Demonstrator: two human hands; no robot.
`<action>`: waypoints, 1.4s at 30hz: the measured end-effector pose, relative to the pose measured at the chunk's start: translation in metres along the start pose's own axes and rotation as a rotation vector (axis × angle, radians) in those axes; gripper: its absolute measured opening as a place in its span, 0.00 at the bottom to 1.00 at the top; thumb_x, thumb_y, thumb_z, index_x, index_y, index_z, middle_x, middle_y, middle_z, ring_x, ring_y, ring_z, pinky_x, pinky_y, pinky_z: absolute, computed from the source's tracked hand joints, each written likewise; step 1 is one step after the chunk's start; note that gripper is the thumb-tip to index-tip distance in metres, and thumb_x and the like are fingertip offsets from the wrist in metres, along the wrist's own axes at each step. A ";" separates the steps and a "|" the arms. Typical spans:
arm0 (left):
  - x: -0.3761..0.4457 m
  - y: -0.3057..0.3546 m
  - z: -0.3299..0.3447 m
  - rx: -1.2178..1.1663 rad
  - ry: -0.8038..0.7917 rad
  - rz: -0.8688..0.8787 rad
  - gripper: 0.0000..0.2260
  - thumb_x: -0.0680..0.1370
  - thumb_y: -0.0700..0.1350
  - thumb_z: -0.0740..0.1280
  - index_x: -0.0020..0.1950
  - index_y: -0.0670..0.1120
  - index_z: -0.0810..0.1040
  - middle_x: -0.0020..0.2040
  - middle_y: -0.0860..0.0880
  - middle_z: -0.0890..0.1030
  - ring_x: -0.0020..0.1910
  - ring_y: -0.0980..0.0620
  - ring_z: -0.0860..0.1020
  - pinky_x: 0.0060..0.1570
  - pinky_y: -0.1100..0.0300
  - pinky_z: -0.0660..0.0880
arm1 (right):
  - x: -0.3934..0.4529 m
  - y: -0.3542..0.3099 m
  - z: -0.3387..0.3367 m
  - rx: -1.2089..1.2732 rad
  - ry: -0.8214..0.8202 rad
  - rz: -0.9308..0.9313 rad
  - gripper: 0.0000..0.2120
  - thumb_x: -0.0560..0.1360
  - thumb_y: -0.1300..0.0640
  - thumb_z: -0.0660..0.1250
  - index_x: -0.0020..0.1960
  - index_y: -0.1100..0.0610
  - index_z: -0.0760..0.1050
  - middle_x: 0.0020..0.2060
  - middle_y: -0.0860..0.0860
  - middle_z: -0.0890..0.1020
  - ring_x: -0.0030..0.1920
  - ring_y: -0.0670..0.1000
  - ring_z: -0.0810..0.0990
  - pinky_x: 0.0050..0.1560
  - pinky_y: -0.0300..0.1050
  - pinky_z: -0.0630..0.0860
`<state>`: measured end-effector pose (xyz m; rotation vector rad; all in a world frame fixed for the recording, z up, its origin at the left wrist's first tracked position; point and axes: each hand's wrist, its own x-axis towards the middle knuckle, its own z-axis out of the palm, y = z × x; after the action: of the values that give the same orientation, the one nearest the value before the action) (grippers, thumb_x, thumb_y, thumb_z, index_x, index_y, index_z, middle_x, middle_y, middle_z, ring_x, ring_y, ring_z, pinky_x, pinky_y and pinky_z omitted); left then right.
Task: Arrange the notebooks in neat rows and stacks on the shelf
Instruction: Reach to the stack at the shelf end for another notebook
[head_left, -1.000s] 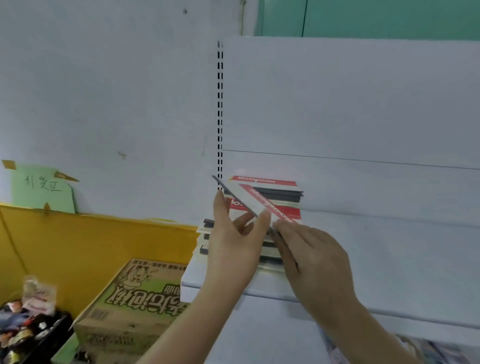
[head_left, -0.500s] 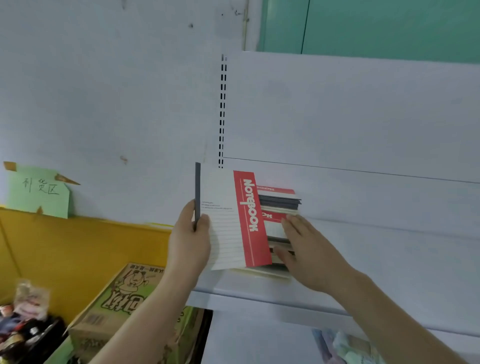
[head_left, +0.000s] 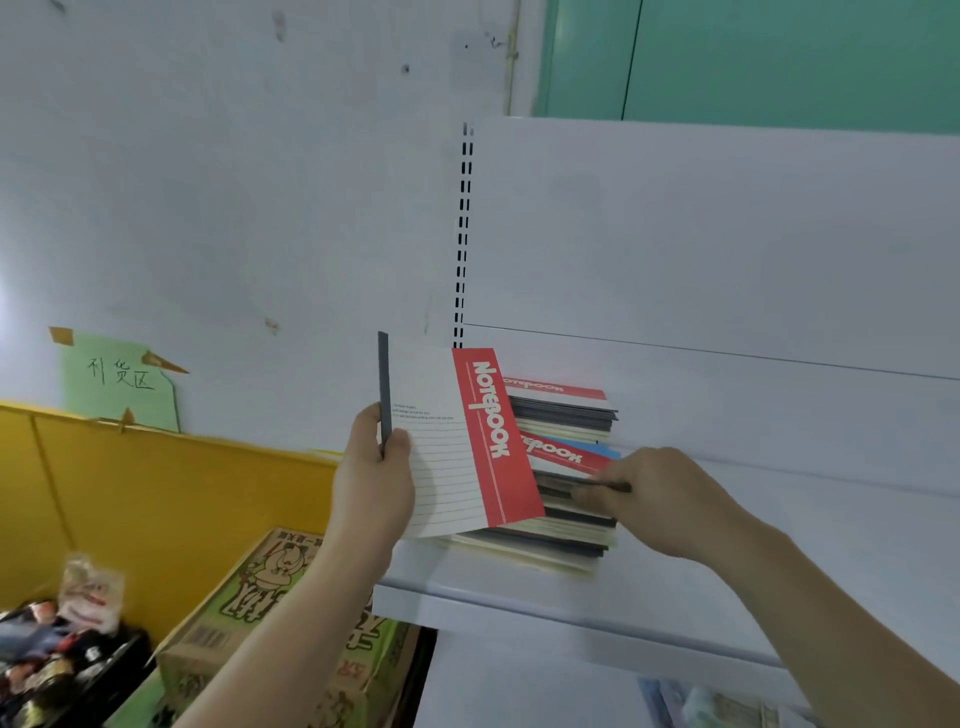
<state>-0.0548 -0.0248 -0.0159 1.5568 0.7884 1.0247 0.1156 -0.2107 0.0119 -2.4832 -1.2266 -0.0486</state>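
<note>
right hand (head_left: 654, 493) fingers now curled, pinching a notebook (head_left: 587, 486) in the stack (head_left: 561, 535)

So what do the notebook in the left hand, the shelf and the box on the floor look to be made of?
Notebook: matte paper or thin card; printed ruled lines, a red band, and a thin dark spine by the left hand.
Shelf: probably painted sheet metal; smooth, even white, with a slotted upright behind.
Box: printed cardboard; brown edges, folded flaps.
</note>
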 end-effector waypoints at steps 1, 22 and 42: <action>0.000 0.002 0.000 -0.012 -0.003 -0.009 0.14 0.86 0.47 0.55 0.71 0.57 0.66 0.52 0.56 0.79 0.49 0.51 0.79 0.44 0.51 0.80 | -0.001 0.000 -0.001 0.010 -0.014 0.004 0.13 0.76 0.38 0.63 0.49 0.43 0.82 0.40 0.43 0.81 0.40 0.45 0.78 0.42 0.44 0.77; -0.047 0.021 0.073 -0.333 -0.420 0.102 0.18 0.81 0.48 0.66 0.68 0.64 0.68 0.57 0.58 0.83 0.56 0.54 0.82 0.57 0.48 0.81 | -0.065 -0.049 0.055 -0.168 0.434 -0.250 0.29 0.81 0.40 0.47 0.78 0.53 0.55 0.76 0.49 0.61 0.76 0.49 0.56 0.73 0.53 0.61; -0.179 0.049 0.253 -0.221 -0.665 0.232 0.18 0.85 0.49 0.56 0.73 0.65 0.60 0.56 0.64 0.78 0.48 0.70 0.78 0.41 0.73 0.75 | -0.216 0.146 -0.058 -0.029 0.333 0.381 0.47 0.68 0.32 0.63 0.78 0.43 0.42 0.75 0.37 0.50 0.69 0.40 0.62 0.68 0.37 0.65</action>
<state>0.1004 -0.2973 -0.0228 1.6713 0.0351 0.6533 0.1024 -0.4756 -0.0212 -2.5571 -0.6139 -0.3639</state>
